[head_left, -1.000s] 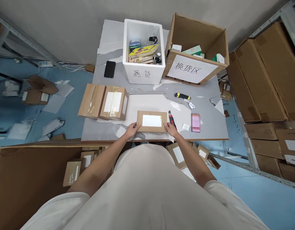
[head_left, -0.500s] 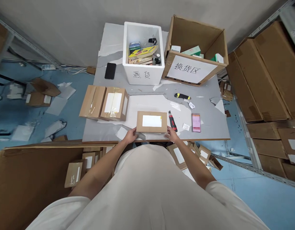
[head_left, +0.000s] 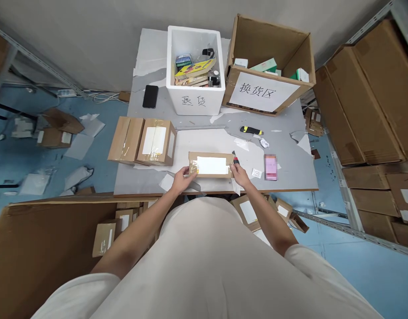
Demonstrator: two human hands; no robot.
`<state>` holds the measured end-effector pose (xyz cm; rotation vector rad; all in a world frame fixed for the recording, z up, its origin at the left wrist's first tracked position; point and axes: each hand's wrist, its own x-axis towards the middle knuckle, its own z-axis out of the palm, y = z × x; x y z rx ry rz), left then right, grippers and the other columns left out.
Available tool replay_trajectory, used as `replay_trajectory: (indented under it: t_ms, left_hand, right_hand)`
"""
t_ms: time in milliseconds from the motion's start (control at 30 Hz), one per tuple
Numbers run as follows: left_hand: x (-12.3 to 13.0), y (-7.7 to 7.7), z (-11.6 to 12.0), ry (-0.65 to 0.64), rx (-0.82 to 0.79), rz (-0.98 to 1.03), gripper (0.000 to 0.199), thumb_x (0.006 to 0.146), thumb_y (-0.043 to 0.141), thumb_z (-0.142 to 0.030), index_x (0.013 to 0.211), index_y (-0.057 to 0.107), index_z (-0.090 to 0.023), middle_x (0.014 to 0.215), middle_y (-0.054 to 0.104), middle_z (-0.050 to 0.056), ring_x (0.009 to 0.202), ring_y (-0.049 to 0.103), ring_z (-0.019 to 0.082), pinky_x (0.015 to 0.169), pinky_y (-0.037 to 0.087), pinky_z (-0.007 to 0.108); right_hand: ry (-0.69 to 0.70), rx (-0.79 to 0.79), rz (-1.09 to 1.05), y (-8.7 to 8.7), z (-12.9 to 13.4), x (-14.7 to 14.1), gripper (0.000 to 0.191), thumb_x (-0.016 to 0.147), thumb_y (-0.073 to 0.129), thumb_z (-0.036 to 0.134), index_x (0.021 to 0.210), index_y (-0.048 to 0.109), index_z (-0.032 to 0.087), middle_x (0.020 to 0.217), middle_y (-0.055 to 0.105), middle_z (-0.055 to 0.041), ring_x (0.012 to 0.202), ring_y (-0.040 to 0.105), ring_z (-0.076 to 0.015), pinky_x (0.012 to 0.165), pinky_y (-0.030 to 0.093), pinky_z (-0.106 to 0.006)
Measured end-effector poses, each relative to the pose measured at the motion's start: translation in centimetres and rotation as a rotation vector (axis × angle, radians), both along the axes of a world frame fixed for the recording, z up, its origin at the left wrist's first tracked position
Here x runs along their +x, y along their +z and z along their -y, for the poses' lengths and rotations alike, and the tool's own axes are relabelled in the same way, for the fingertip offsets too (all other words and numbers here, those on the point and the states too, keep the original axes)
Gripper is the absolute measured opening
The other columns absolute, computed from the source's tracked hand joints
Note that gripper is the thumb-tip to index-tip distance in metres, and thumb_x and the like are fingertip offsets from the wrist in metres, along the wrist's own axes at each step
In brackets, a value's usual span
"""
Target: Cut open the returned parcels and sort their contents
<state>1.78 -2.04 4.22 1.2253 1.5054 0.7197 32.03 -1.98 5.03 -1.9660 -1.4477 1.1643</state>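
A small cardboard box point(head_left: 212, 165) with a white label and clear tape is gripped at its two ends near the table's front edge. My left hand point(head_left: 183, 179) closes on its left end, and my right hand point(head_left: 240, 174) on its right end. Just behind the right end shows part of a red and black box cutter point(head_left: 235, 158), mostly hidden by the box. Two taped cardboard boxes, a plain one point(head_left: 126, 139) and a labelled one point(head_left: 156, 141), stand side by side to the left.
At the back stand a white foam bin point(head_left: 194, 101) of mixed goods and a large open carton point(head_left: 229, 91). A black phone point(head_left: 150, 96), a yellow and black cutter point(head_left: 251, 130) and a pink-screened device point(head_left: 271, 167) lie on the table point(head_left: 290, 177). Below left is a big carton point(head_left: 51, 239).
Both hands have turned the small box, so a narrower face with a label and tape now shows. It now covers most of the red and black box cutter.
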Motion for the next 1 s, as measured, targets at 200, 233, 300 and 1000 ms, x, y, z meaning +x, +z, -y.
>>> replay_trajectory:
  t_ms: [200,233,300,1000]
  left_hand:
    - [0.9,-0.8,-0.7,0.063,-0.04,-0.003,0.052,0.068,0.071,-0.05,0.105,0.064,-0.015,0.107,0.069,0.011,0.096,0.064,0.024,0.09,0.049,0.039]
    - [1.0,-0.9,-0.6,0.068,-0.038,-0.005,0.053,0.068,0.07,-0.05,0.106,0.063,-0.014,0.108,0.069,0.011,0.095,0.064,0.024,0.09,0.05,0.039]
    - [1.0,-0.9,-0.4,0.071,-0.036,-0.011,0.054,0.068,0.07,-0.05,0.108,0.063,-0.014,0.109,0.068,0.012,0.096,0.063,0.024,0.089,0.05,0.04]
    - [-0.9,-2.6,-1.2,-0.003,0.004,-0.084,0.047,0.08,0.054,-0.052,0.106,0.066,-0.015,0.106,0.068,0.011,0.099,0.062,0.025,0.089,0.05,0.038]
  right_hand:
    - [-0.007,-0.053,-0.06,-0.4,-1.5,0.3,0.044,0.082,0.042,0.064,0.076,0.051,0.022,0.082,0.062,-0.0034,0.082,0.056,-0.0208,0.077,0.043,-0.033]
    - [-0.015,-0.053,-0.069,-0.6,-1.4,0.3,0.043,0.081,0.042,0.064,0.077,0.051,0.022,0.083,0.062,-0.0035,0.083,0.056,-0.021,0.078,0.043,-0.033]
    - [-0.026,-0.051,-0.077,-1.0,-1.2,0.4,0.042,0.082,0.043,0.062,0.08,0.052,0.021,0.087,0.063,-0.0045,0.086,0.057,-0.0217,0.082,0.043,-0.035]
    - [0.034,-0.054,-0.139,-2.3,-0.7,0.4,0.031,0.082,0.05,0.052,0.085,0.054,0.022,0.087,0.065,-0.003,0.085,0.06,-0.0189,0.081,0.047,-0.032]
